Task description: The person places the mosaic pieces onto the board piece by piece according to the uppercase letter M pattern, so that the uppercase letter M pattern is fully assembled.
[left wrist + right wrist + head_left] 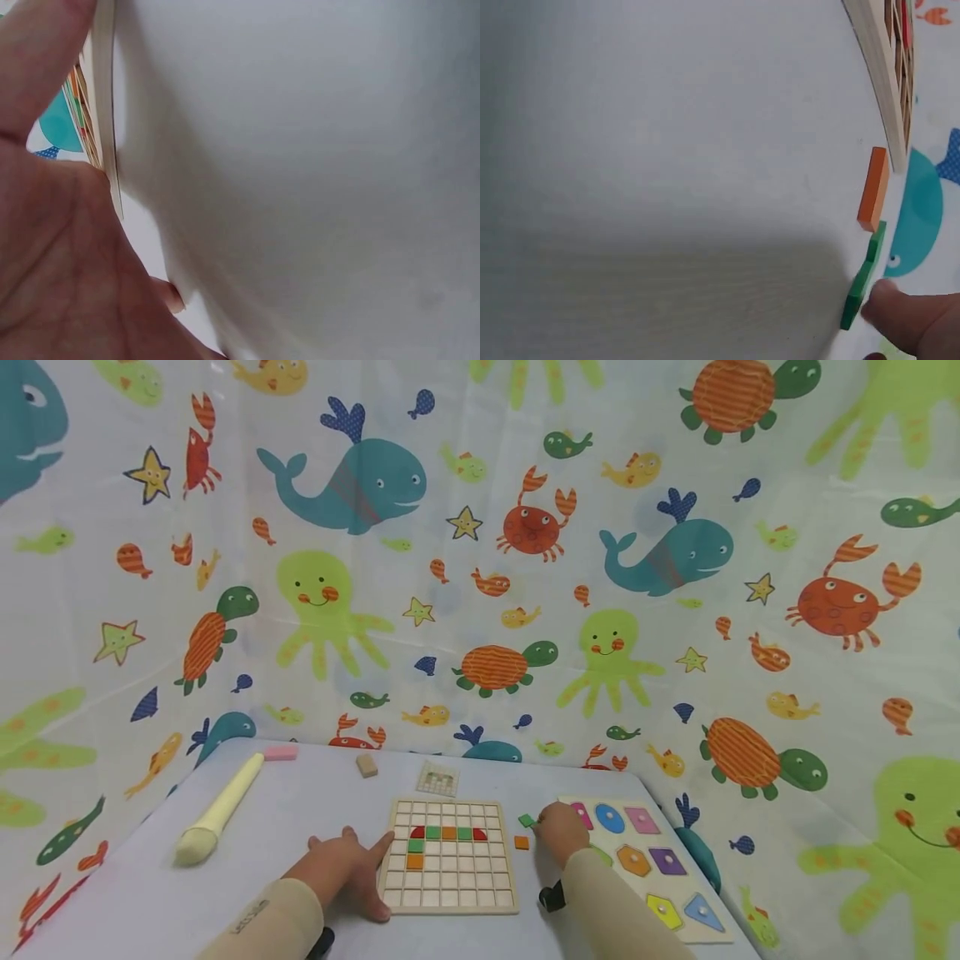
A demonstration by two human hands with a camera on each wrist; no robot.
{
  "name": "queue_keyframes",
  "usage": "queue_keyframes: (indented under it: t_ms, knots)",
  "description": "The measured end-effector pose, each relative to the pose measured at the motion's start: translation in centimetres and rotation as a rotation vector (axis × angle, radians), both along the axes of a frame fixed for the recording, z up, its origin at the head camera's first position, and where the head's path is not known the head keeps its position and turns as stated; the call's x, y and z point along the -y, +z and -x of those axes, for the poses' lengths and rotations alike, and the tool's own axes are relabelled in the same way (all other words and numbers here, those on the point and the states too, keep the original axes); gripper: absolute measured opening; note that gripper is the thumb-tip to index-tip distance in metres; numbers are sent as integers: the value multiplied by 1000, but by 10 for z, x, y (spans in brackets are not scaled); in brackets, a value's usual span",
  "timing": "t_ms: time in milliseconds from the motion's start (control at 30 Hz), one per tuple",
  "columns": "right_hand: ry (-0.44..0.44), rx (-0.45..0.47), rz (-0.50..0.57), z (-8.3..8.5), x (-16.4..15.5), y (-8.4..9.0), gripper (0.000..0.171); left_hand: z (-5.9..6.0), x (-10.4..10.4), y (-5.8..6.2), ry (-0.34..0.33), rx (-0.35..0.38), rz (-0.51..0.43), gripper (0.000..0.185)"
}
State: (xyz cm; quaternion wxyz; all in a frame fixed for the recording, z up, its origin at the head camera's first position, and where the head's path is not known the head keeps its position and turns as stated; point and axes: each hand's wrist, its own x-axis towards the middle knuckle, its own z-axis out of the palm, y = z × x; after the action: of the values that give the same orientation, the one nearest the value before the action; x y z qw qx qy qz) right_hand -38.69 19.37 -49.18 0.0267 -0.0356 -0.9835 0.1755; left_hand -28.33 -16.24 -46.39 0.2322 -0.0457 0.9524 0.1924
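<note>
A wooden grid board (450,908) lies in the middle of the table, with several red, green and orange tiles set in its cells. My left hand (347,868) spreads at the board's left side, its fingers along that edge and one digit by the near corner. To the right, my right hand (564,833) is bent down over green tiles (527,820). One fingertip touches the nearer green tile (859,292) in the right wrist view; whether another finger pinches it, I cannot tell. An orange tile (522,842) lies between this hand and the board.
A shape puzzle board (701,931) with knobbed pieces stands under and beyond my right forearm. Behind the grid lie a small pattern card (437,779) and a wooden block (367,766). Farther left are a pale yellow stick (225,802) and a pink block (281,752).
</note>
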Motion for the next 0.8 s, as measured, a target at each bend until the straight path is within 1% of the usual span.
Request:
queue_keyframes:
  t_ms: [167, 300, 433, 533, 733, 800]
  knots:
    - [19, 40, 52, -2, -5, 2, 26, -1, 0, 5, -2, -1, 9, 124]
    - [1, 68, 69, -3, -4, 1, 35, 1, 0, 4, 0, -7, 14, 124]
    - [-7, 71, 58, -5, -3, 0, 31, 1, 0, 0, 7, -5, 4, 123]
    - [-10, 67, 43, -7, -2, 2, 27, 1, -1, -3, 15, -2, -9, 123]
    - [-32, 107, 53, -13, 0, 10, 35, 1, -1, -2, 16, 9, -8, 124]
    - [-31, 123, 57, -15, 0, 12, 35, 1, -1, -1, 11, 4, -2, 125]
